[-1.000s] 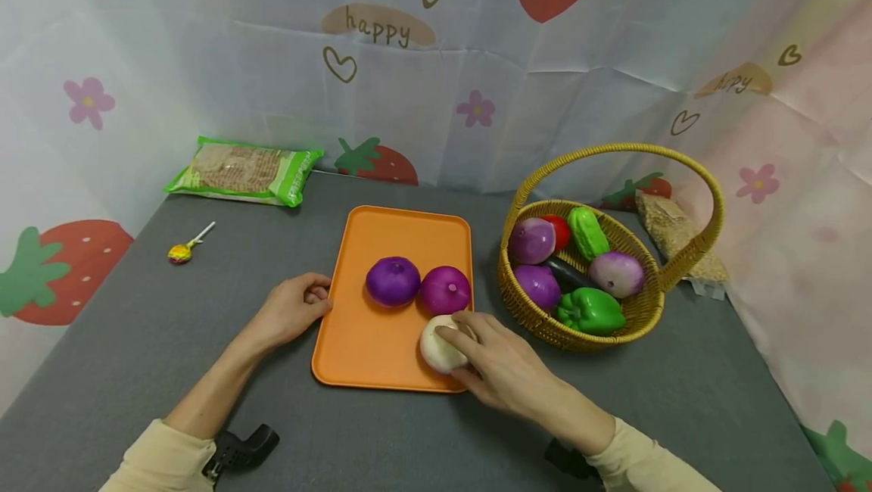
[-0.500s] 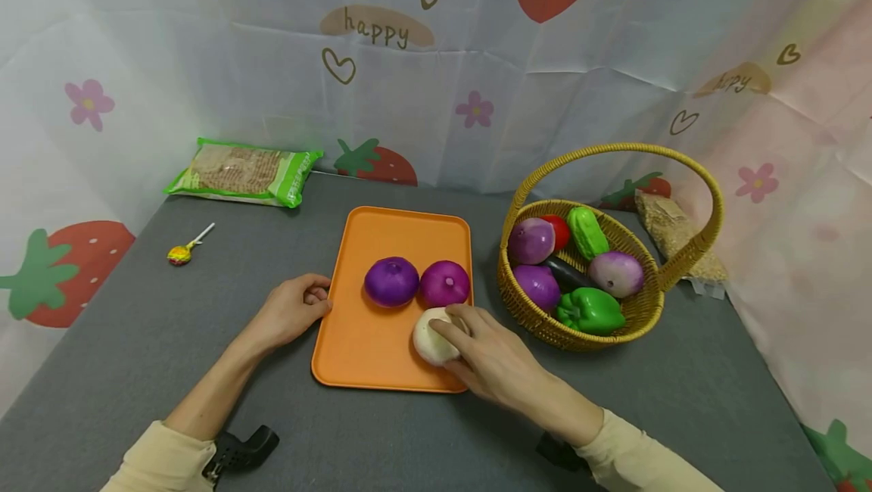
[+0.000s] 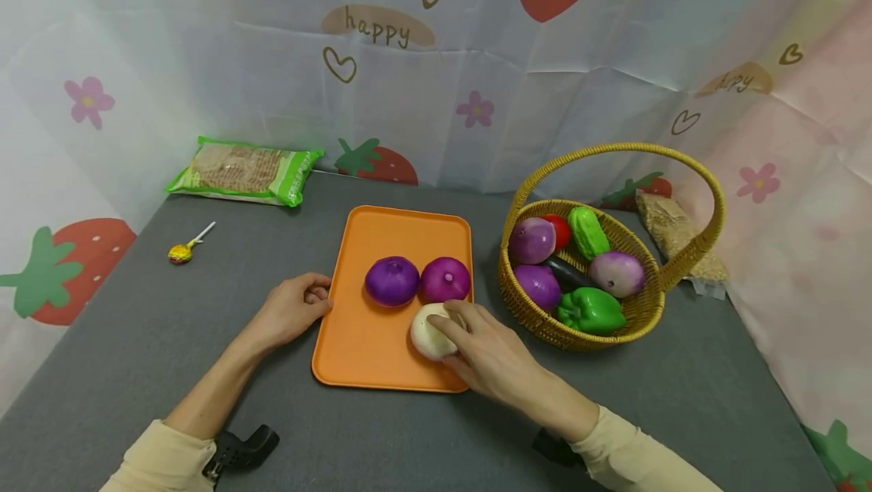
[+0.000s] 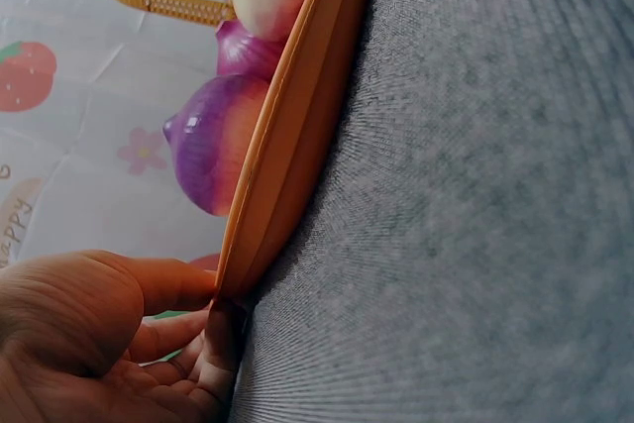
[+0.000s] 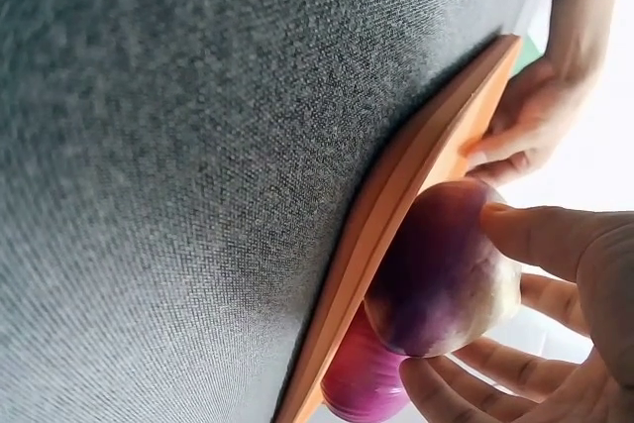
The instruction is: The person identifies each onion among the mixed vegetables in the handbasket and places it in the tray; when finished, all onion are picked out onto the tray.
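Observation:
An orange tray lies on the grey table. My left hand pinches its left rim, thumb on the edge and fingers curled below in the left wrist view. On the tray sit two purple onions, a darker one and a magenta one. My right hand holds a turnip, white on the side facing the head camera and purple toward the wrist in the right wrist view. Thumb and fingers sit around it, close over the tray's front right part, just in front of the magenta onion.
A yellow wicker basket with a tall handle stands to the right, holding a green pepper and several other vegetables. Behind it leans a bag of grain. Back left lie a green-edged noodle packet and a lollipop.
My right hand has shifted the turnip a little left and away from me, closer to the magenta onion. My left hand and the tray have stayed in place.

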Demonstrator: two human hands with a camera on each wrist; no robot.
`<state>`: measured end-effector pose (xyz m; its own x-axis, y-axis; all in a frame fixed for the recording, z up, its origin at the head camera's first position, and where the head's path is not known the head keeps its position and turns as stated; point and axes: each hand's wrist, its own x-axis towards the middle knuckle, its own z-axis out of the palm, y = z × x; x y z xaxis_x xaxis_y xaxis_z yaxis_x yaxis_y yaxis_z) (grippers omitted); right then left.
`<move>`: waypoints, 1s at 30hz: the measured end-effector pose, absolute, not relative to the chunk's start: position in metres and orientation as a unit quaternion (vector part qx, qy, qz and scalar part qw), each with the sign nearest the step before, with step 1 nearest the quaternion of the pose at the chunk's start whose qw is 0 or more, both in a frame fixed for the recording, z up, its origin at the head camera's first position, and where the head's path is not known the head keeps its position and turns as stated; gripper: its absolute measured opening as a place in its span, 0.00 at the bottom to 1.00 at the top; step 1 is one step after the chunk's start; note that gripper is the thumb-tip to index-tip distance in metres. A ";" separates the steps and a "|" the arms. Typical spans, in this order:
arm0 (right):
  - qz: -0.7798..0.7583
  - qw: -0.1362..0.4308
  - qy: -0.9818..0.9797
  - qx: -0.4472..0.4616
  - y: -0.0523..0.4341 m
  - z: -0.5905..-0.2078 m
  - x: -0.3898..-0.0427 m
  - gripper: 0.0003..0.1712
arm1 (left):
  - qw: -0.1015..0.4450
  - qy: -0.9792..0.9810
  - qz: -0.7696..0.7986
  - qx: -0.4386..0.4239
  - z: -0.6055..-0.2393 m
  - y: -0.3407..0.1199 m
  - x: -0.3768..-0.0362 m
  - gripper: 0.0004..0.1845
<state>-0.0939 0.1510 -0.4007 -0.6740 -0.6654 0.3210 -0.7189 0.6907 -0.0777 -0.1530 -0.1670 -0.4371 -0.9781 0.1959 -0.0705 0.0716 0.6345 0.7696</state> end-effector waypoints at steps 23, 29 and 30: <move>0.108 0.218 -0.893 0.380 0.174 -0.369 -0.102 0.26 | 0.075 0.901 0.421 0.075 -0.437 -0.167 -0.153 0.20; 0.124 0.240 -0.905 0.327 0.209 -0.339 -0.113 0.26 | 0.076 0.902 0.419 0.073 -0.436 -0.167 -0.153 0.20; 0.127 0.243 -0.908 0.317 0.216 -0.335 -0.116 0.26 | 0.076 0.902 0.419 0.072 -0.436 -0.167 -0.153 0.20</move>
<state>-0.1160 0.2163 -0.3349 -0.6812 -0.5129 0.5224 -0.6368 0.7671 -0.0773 -0.1528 -0.1666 -0.4359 -0.9781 0.1936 -0.0761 0.0668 0.6386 0.7666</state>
